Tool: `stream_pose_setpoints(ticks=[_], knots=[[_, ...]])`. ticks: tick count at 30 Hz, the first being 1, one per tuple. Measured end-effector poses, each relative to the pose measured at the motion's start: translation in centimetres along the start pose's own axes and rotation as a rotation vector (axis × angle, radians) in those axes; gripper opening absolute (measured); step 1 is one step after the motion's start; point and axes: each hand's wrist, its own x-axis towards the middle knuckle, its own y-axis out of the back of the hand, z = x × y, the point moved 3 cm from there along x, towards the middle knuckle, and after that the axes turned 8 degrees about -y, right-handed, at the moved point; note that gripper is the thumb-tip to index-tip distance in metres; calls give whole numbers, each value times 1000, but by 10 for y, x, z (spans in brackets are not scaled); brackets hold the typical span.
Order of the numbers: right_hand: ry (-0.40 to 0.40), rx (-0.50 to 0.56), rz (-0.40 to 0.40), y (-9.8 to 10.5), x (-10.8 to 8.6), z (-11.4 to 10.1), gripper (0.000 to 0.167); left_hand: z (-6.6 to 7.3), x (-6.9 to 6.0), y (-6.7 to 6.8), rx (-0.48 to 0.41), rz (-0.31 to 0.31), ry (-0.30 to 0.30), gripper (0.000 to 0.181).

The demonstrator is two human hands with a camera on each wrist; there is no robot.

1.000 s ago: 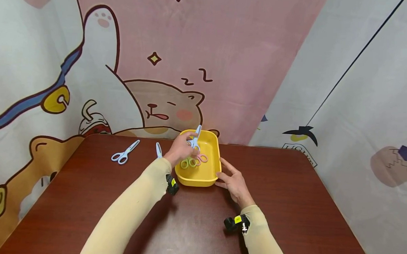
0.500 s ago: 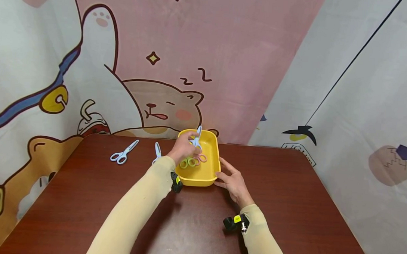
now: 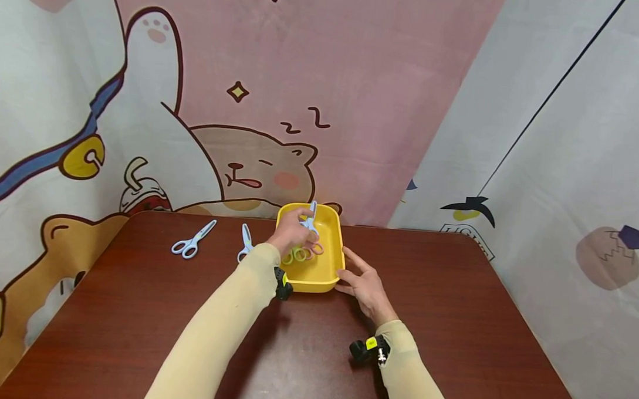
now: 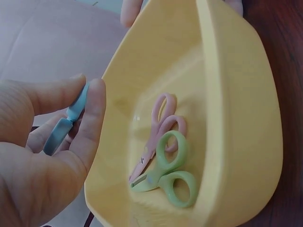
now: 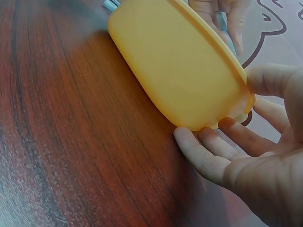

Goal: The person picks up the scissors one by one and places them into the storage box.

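A person's left hand (image 3: 293,232) pinches light blue scissors (image 3: 310,221) between thumb and fingers, blades aimed at the far wall, over the yellow bin as the head view shows it. The left-wrist view catches the pair edge-on, apart from the scissors below; how the fingers sit in the loops cannot be made out. The right hand (image 3: 366,286) rests against the bin's right side, fingers spread and tips touching from rim to lower edge.

Inside the yellow bin (image 3: 308,286), pink scissors (image 4: 155,128) and green scissors (image 4: 162,171) lie together on the floor, overlapping, loops toward the near side.

The blue pair looks light and stiff, probably plastic at the handles, unlikely to break from a short drop. Smooth surfaces may let it turn in a loose pinch, and the blades could swing at the pivot; the handles just behind that pivot look the surest hold. The bin, seemingly thin, slick plastic, appears light enough to slide if nudged, and is best steadied at rim and wall.

Beyond the left sleeve (image 3: 225,313), a second blue pair (image 3: 246,238) lies partly hidden on the brown table (image 3: 452,321); a third blue pair (image 3: 192,242) lies farther left. A cartoon-printed curtain (image 3: 365,107) hangs behind.
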Motion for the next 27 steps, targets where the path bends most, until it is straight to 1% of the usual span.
stream_pose_setpoints(ticks=[4, 7, 11, 14, 21, 27], knots=[[0, 5, -1, 0, 1, 0, 65, 1, 1, -4, -16, -14, 8, 65], [-2, 4, 0, 0, 1, 1, 64, 0, 1, -8, -56, -31, 25, 65], [-9, 6, 6, -1, 0, 1, 64, -3, 1, -12, -98, -51, 61, 64], [-6, 11, 5, -1, -1, 1, 64, -5, 2, -14, -97, -54, 77, 65], [1, 11, 3, 0, 0, 0, 63, -5, 5, -19, -82, -51, 79, 65], [2, 5, 1, 1, -1, 1, 63, -6, 9, -22, -86, -57, 115, 66]])
